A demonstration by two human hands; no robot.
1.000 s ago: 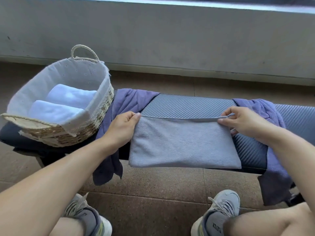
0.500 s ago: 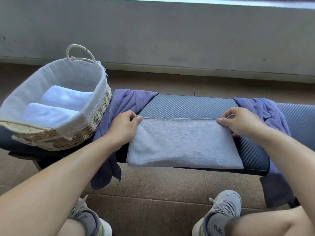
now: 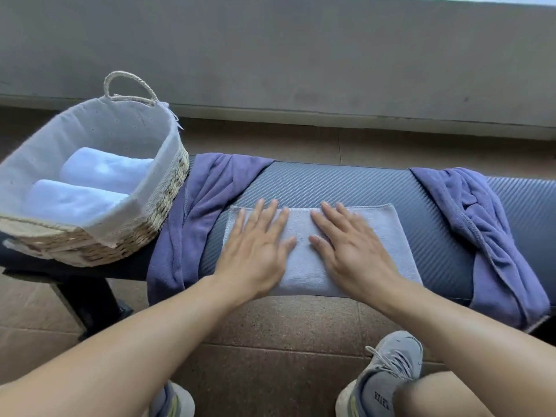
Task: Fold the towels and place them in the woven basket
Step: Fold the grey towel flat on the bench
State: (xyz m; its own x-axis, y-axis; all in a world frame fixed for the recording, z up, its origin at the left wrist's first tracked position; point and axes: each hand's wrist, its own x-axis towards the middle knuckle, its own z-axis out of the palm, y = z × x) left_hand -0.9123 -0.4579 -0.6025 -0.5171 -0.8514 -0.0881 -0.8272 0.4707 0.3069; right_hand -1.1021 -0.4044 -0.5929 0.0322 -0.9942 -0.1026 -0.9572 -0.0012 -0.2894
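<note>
A grey towel, folded into a rectangle, lies on the dark padded bench. My left hand presses flat on its left half with straight, spread fingers. My right hand lies flat on its right half the same way. The woven basket with a pale cloth lining stands at the bench's left end and holds two folded white towels. One purple towel hangs over the bench beside the basket. Another purple towel is bunched at the right.
A grey wall runs behind the bench. The floor is brown tile. My two grey shoes rest on it below the bench's front edge. The bench leg stands under the basket.
Both hands let go of the grey towel's far corners and now lie flat on top of it, near its middle. The view has tilted down a little.
</note>
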